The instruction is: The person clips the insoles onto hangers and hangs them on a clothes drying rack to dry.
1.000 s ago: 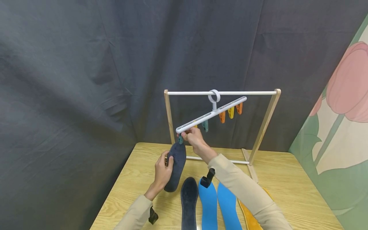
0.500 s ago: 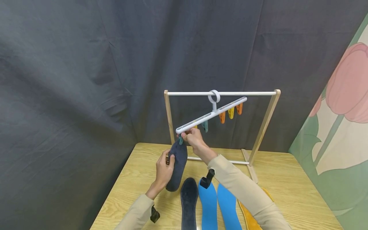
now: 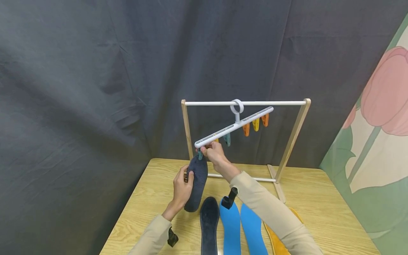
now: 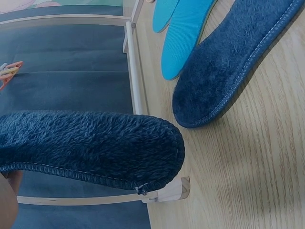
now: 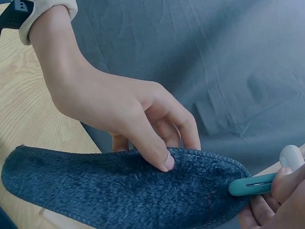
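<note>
One dark insole [image 3: 199, 184] is held up over the table [image 3: 143, 198], tilted, its lower end clear of the wood. The left hand [image 3: 182, 189] pinches it by the edge, thumb pressed on the fleecy face and fingers behind. At its upper end, the right hand [image 3: 215, 154] holds a teal clip [image 3: 200, 154] between thumb and fingers, and the clip's tip overlaps the fleece; whether its jaws are closed on the insole I cannot tell. This clip sits at one end of a white hanger [image 3: 237, 125], which slants, that end lower in the head view, with its hook [image 3: 241, 107] round the top rail [image 3: 207, 103] of a wooden rack [image 3: 293, 140]. A yellow clip [image 3: 216, 140] shows partly behind the right hand, and a second teal clip [image 3: 227, 139] is just beside it; past the hook come an orange clip [image 3: 246, 130], another yellow clip [image 3: 256, 125] and another orange clip [image 3: 265, 120]. On the table lie a second dark insole [image 3: 209, 226], two blue insoles [image 3: 232, 226] side by side and an orange insole [image 3: 275, 241] partly hidden by the right sleeve [image 3: 267, 212]. Both sleeves are pale, a black device [image 3: 228, 202] at each wrist. A dark grey curtain [image 3: 79, 106] fills the back, and a tulip print [image 3: 387, 95] shows at the right of the head view
</note>
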Demonstrator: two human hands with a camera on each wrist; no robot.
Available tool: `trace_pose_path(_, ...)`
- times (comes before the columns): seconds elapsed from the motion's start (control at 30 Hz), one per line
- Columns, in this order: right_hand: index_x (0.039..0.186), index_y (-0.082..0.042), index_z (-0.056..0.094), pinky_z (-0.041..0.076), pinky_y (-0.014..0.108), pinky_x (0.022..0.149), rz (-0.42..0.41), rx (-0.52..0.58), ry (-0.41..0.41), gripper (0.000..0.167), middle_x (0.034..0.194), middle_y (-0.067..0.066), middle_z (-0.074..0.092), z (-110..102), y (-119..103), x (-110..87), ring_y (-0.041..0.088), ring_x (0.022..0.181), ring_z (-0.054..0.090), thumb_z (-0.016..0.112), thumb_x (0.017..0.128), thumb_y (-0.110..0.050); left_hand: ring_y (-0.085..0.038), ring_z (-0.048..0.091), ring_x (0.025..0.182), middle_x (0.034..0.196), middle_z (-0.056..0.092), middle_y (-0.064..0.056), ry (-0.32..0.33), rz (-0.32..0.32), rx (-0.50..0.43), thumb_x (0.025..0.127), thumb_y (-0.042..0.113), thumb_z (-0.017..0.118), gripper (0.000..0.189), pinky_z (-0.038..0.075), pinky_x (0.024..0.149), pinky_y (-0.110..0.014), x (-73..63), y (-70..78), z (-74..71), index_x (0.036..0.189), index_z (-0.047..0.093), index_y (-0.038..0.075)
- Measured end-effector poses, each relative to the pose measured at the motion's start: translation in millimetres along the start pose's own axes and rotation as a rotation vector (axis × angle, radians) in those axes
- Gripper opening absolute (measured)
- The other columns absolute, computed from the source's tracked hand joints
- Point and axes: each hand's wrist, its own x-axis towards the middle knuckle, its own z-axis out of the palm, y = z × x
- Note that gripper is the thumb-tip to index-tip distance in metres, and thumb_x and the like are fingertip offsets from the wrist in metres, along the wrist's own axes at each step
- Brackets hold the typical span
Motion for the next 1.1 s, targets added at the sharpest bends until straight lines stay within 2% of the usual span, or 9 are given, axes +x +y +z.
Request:
trace_pose_path(0.2, 0.113, 0.007, 0.066, 0.045, 0.031, 0.084, -0.002, -0.004, 0.003, 0.020, 0.106, 0.024, 0.068, 1, 0, 1.5, 0.020, 0.093, 0.060, 0.054, 0.097, 0.004, -0.014, 0.062, 0.063, 0.093, 0.065, -0.012, -0.004, 0.005, -0.004, 0.096, 0.001, 0.061, 0.022, 0.052, 0.052, -0.024, 1.3, -0.4, -0.4, 0.118, 0.062, -0.002)
trace_pose_path(0.33, 0.113, 0.008, 0.066, 0.046, 0.030, 0.081, 0.008, -0.001, 0.016, 0.020, 0.101, 0.020, 0.070, 2, 1, 2.4, 0.019, 0.092, 0.060, 0.054, 0.097, 0.005, -0.014, 0.062, 0.064, 0.093, 0.065, -0.012, -0.010, -0.015, -0.001, 0.096, 0.001, 0.061, 0.022, 0.052, 0.053, -0.024, 1.3, -0.9, -0.8, 0.118, 0.062, -0.002)
trace_pose_path(0.6, 0.120, 0.007, 0.063, 0.047, 0.040, 0.097, -0.007, -0.014, -0.013, 0.023, 0.112, 0.023, 0.067, 1, 4, 0.5, 0.029, 0.105, 0.063, 0.052, 0.101, 0.001, -0.013, 0.061, 0.063, 0.093, 0.065, -0.011, -0.012, -0.013, 0.005, 0.095, 0.001, 0.061, 0.022, 0.052, 0.052, -0.024, 1.0, -0.4, -0.1, 0.117, 0.062, -0.002)
trace_pose_path(0.73, 0.122, 0.007, 0.062, 0.047, 0.042, 0.099, -0.016, -0.015, -0.027, 0.025, 0.115, 0.024, 0.066, -1, 5, 0.7, 0.031, 0.109, 0.061, 0.051, 0.101, 0.000, -0.013, 0.061, 0.064, 0.093, 0.065, -0.011, -0.017, -0.030, 0.007, 0.096, 0.002, 0.061, 0.023, 0.052, 0.052, -0.024, 0.4, -0.8, 0.2, 0.118, 0.062, -0.001)
trace_pose_path(0.9, 0.123, 0.007, 0.061, 0.048, 0.043, 0.097, -0.014, -0.019, -0.033, 0.025, 0.119, 0.027, 0.064, -2, 6, 1.3, 0.029, 0.108, 0.061, 0.052, 0.101, 0.000, -0.013, 0.061, 0.064, 0.093, 0.065, -0.011, -0.011, -0.023, 0.000, 0.096, 0.002, 0.061, 0.023, 0.052, 0.052, -0.024, 0.0, -0.8, 1.1, 0.119, 0.062, 0.000)
trace_pose_path(1.1, 0.119, 0.006, 0.064, 0.048, 0.042, 0.093, -0.017, -0.040, -0.027, 0.023, 0.112, 0.022, 0.066, -4, 9, 1.7, 0.025, 0.101, 0.059, 0.055, 0.100, -0.001, -0.014, 0.063, 0.065, 0.092, 0.064, -0.010, -0.015, -0.035, 0.002, 0.096, 0.003, 0.061, 0.023, 0.052, 0.053, -0.024, -1.4, -0.6, 1.5, 0.119, 0.062, 0.000)
